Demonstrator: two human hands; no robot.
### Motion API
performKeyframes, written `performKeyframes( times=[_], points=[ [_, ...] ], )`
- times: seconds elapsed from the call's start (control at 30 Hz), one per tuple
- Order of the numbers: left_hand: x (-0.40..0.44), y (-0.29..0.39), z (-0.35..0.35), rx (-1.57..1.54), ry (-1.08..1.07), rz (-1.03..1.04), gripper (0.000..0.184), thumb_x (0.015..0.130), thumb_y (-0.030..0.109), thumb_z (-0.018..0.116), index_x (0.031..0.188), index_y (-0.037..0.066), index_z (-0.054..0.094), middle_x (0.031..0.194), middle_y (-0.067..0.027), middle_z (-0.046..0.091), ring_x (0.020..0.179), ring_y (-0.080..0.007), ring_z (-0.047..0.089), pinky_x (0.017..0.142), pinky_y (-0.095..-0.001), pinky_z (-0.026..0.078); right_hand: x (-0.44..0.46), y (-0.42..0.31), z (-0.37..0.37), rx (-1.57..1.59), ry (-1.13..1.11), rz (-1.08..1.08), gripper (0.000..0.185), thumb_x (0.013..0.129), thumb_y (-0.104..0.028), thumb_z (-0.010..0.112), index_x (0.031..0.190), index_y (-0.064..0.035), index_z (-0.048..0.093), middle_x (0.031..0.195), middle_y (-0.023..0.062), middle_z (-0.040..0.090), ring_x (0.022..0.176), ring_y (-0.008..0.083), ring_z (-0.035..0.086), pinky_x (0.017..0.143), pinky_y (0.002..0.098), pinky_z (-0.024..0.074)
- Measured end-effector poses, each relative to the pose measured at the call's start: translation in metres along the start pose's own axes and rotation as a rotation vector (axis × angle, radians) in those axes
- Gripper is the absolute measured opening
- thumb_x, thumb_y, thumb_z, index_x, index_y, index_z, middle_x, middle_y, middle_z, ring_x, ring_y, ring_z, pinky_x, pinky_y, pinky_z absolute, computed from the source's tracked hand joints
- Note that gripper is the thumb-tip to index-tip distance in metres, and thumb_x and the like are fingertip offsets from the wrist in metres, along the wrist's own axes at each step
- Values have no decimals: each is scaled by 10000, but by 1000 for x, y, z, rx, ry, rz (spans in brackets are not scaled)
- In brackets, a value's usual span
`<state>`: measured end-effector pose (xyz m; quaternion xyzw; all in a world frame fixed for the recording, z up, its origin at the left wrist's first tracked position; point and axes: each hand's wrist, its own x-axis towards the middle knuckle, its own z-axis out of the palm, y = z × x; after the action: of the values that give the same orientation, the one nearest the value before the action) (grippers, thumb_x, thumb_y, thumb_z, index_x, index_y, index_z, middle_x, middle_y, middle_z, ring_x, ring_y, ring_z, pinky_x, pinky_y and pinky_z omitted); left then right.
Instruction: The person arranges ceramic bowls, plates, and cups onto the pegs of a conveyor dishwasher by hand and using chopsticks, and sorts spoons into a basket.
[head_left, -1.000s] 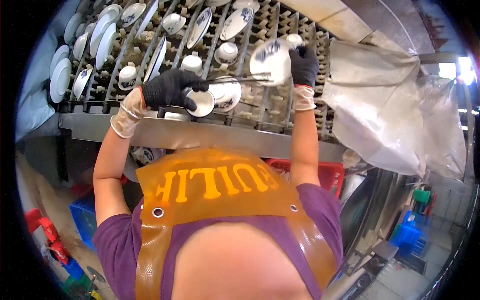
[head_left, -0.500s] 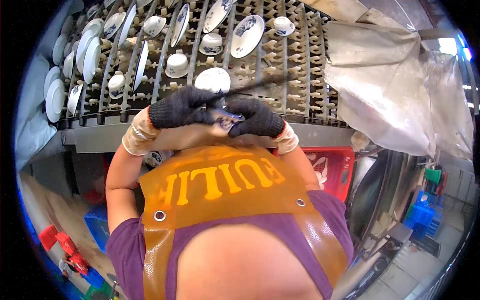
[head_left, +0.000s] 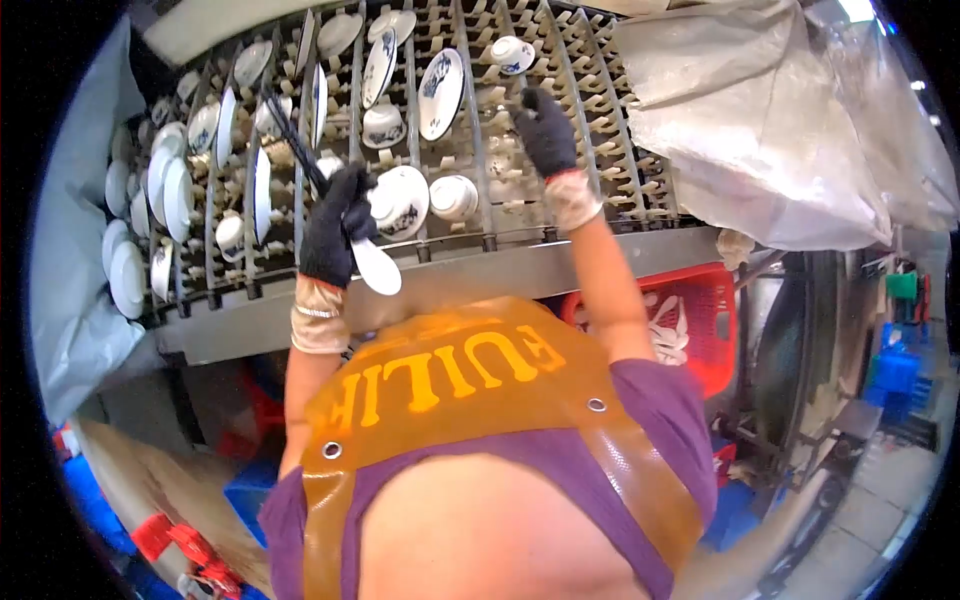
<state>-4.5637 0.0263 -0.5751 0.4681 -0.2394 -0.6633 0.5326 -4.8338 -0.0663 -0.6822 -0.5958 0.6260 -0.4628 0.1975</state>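
Observation:
My left hand (head_left: 338, 225), in a black knit glove, is closed around dark chopsticks (head_left: 292, 140) that point up and to the left. A white spoon (head_left: 378, 268) sticks out below the same hand. My right hand (head_left: 547, 135), gloved alike, reaches over the rack with its fingers stretched forward, just short of a small patterned bowl (head_left: 512, 55); nothing shows in it. Between the hands, a white bowl (head_left: 453, 198) sits on the rack beside a blue-patterned plate (head_left: 402, 203). An oval plate (head_left: 440, 95) leans farther back.
The slatted rack (head_left: 490, 225) carries several plates and bowls, with white plates (head_left: 178, 198) standing at the left. Plastic sheeting (head_left: 740, 120) hangs at the right. Below the metal edge (head_left: 260, 320), a red basket (head_left: 715, 340) holds white pieces.
My hands, together over a blue-patterned piece before, have parted. The right has moved forward over the rack, the left outward with chopsticks and spoon. A bowl now sits beside the near plate.

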Motion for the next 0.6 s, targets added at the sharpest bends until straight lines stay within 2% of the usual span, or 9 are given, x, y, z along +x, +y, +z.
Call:
performKeyframes(
  times=[0.07,0.13,0.2,0.23,0.27,0.33,0.4,0.53,0.6],
  points=[
    [-14,-5,0,-17,77,32,204,879,243,541,963,60,577,753,-4,549,454,-25,339,393,-175,252,54,25,1,119,9,137,435,770,-217,628,1121,15,514,987,188,608,874,235,598,777,320,458],
    [1,-25,-50,-148,-339,-112,204,888,263,527,944,72,570,749,2,552,459,-21,352,391,-176,261,107,79,27,21,81,294,511,750,-251,655,1141,38,496,1033,217,586,915,258,582,805,317,447],
    [-19,-31,-26,-134,-3,-28,199,895,263,512,927,73,561,752,9,553,457,-19,356,390,-176,266,140,116,58,34,202,240,575,722,-292,683,1155,34,489,1062,230,569,942,298,569,817,331,444],
    [-24,-37,-23,-111,26,-20,198,897,254,509,952,70,560,760,6,558,459,-22,357,391,-177,267,153,117,63,104,96,372,592,709,-301,694,1157,32,493,1091,229,560,976,338,556,839,347,440],
    [-26,-44,-24,-93,62,-11,200,899,244,506,976,68,559,769,2,564,460,-25,359,391,-177,269,179,160,94,-288,-83,140,558,698,-297,700,1127,16,530,1104,213,564,990,340,556,835,359,445],
    [-30,-64,-33,44,3,81,227,898,232,506,1045,66,554,827,-13,578,483,-34,368,406,-176,278,163,90,64,38,-42,133,528,675,-347,715,1069,-27,571,1045,187,598,974,331,570,840,369,453],
    [-34,-74,-37,-73,-23,-4,258,896,221,507,1104,72,543,895,-29,581,508,-43,376,426,-174,292,153,49,56,132,-15,208,457,694,-230,703,1071,-3,582,1040,193,601,937,309,586,825,359,455],
    [-37,-87,-44,-296,-74,-53,273,896,205,506,1124,56,527,924,-41,565,522,-42,374,438,-179,300,142,76,81,415,10,306,458,694,-232,702,1063,10,580,993,200,615,904,284,601,808,350,462],
    [-46,-80,-28,-187,-74,29,309,896,203,504,1161,45,501,941,-55,559,527,-38,376,429,-167,292,112,53,43,99,-27,321,480,698,-243,692,1092,-3,560,1016,206,598,923,320,583,828,375,449]
  ],
)
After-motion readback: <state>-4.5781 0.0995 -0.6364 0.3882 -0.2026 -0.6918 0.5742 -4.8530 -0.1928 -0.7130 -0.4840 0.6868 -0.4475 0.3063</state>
